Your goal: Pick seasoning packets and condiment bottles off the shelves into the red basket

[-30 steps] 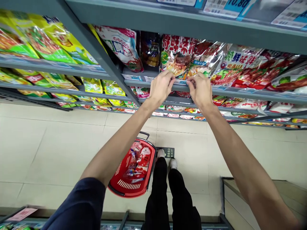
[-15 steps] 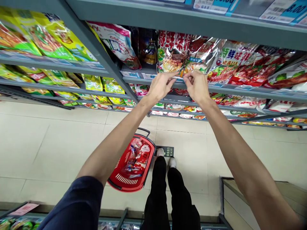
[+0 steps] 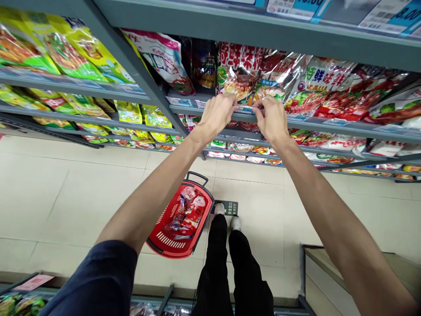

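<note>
At the shelf edge, my left hand [image 3: 217,112] is closed, its bent fingers at the lower front of an upright seasoning packet [image 3: 238,66] with big red lettering and a noodle picture. My right hand [image 3: 271,115], with a ring on one finger, is curled at the bottom of the neighbouring shiny silver and red packet [image 3: 279,72]. Its thumb is a little below the fingers; what lies between them is hidden. A price label strip [image 3: 245,109] shows between the two hands.
A red shopping basket [image 3: 158,239] holding several packets stands on the floor left of my feet [image 3: 226,215]. More packets [image 3: 338,87] fill the shelf to the right. A grey shelf beam [image 3: 230,22] runs above my hands. A wooden-topped unit [image 3: 329,267] stands at lower right.
My left hand has drawn slightly left, its fingers now bent instead of reaching toward the right hand. The gap between the hands is wider. My right hand has barely moved.
</note>
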Demonstrator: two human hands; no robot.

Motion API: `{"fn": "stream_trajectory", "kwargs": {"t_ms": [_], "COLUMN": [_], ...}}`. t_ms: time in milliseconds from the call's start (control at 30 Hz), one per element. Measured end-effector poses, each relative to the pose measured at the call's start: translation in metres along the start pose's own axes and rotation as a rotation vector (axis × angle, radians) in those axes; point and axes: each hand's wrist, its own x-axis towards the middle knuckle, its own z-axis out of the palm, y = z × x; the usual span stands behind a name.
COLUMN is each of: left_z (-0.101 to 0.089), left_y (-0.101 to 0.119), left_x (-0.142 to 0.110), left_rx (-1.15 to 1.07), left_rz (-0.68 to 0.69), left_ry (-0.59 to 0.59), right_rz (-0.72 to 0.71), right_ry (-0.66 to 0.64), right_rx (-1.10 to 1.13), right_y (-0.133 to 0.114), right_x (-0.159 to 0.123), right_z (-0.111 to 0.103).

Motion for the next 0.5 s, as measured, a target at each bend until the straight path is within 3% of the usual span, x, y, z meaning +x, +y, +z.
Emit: {"fn": "stream_trajectory", "kwargs": {"t_ms": [133, 267, 367, 433, 500], "left_z": [0.008, 0.025, 0.023, 0.016, 0.014], "left_y": [-0.007, -0.017, -0.012, -0.003, 0.003], "left_x": [0.004, 0.017, 0.024, 0.015, -0.017], "left_rx": [-0.039, -0.157, -0.173, -0.140, -0.165], "left_rz": [-0.035, -0.003, -0.019, -0.067, -0.114], "left_ry": [0.030, 0.160, 0.238, 0.250, 0.258], "right_rz": [-0.022, -0.009, -0.004, -0.010, -0.008], "right_ry": [0.000, 0.005, 0.013, 0.028, 0.065], "right_rx": [0.040, 0.080, 0.089, 0.084, 0.083], "right_y": [0.006, 0.007, 0.000, -0.010, -0.019], "right_x": [0.000, 0.002, 0.006, 0.002, -0.021], "right_z": [0.004, 0.007, 0.000, -0.009, -0.013]}}
